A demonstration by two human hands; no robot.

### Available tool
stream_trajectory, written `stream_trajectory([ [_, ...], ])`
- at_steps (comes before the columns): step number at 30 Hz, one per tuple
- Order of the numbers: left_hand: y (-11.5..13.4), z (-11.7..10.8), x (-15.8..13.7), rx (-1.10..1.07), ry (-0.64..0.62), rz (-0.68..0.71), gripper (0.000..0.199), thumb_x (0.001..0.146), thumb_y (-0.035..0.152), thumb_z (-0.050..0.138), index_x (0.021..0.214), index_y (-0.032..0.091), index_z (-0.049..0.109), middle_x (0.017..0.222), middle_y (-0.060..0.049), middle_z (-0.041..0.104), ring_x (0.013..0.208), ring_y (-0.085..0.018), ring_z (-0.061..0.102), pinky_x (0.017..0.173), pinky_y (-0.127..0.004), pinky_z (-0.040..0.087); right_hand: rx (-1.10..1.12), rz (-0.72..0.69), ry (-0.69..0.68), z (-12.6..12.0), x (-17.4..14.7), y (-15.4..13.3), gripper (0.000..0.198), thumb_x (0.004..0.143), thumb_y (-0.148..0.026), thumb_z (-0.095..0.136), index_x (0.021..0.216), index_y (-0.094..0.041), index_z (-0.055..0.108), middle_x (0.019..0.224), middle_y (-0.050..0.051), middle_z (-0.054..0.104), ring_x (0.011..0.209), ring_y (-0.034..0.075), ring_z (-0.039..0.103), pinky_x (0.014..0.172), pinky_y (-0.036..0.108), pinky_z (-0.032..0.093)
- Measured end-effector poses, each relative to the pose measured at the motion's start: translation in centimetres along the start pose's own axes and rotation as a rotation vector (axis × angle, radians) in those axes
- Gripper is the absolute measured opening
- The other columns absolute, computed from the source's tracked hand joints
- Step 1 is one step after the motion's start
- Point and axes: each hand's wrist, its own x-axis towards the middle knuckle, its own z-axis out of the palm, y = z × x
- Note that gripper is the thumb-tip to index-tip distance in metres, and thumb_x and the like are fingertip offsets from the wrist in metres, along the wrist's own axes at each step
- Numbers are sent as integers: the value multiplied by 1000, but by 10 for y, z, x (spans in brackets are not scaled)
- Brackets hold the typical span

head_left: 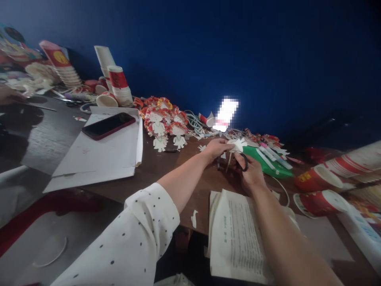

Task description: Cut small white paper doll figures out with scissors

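Observation:
My left hand (218, 149) pinches a small white paper cut-out (237, 144) shaped like a figure. Just right of it, my right hand (250, 171) is closed round a pair of scissors (244, 162) with black handles; part of the blades is hidden behind the fingers. Both hands meet over the brown table (178, 174). Beyond and to the left lies a pile of similar paper figures (162, 123) with red and yellow curled trim. Beside my right hand is a green sheet (262, 161) with several marker pens (274, 155) on it.
An open book (235, 238) lies at the near edge. A phone (108, 126) rests on a white box lid (98, 159) at left. Stacked paper cups (119, 85) stand behind; more cups (323, 178) lie at right. A bright phone screen (226, 113) leans against the blue wall. Another person's hand (10, 95) shows far left.

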Motion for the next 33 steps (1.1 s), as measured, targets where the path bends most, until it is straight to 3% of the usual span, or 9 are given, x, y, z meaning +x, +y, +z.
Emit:
stream_trajectory([
  [6,1,0,0,4,-7,2,36,70,32,83,61,16,53,52,4,47,50,-6,37,52,-24,25,111,42,-19,0,-1,0,41,75,-62,78,74,-21,71,60,0,61,52,14,50,48,27,41],
  [26,-1,-2,4,-52,15,-48,23,77,24,78,71,14,58,58,3,54,51,-5,44,54,-21,34,1,4,52,4,-3,-9,40,69,-57,84,72,-19,74,55,-2,57,52,12,47,49,26,35],
  [33,-2,-3,7,-136,80,-55,24,73,22,82,78,15,60,65,3,58,57,-7,52,62,-22,43,169,133,180,10,-4,-15,45,63,-55,87,85,-17,77,62,-1,62,53,12,51,43,24,34],
])
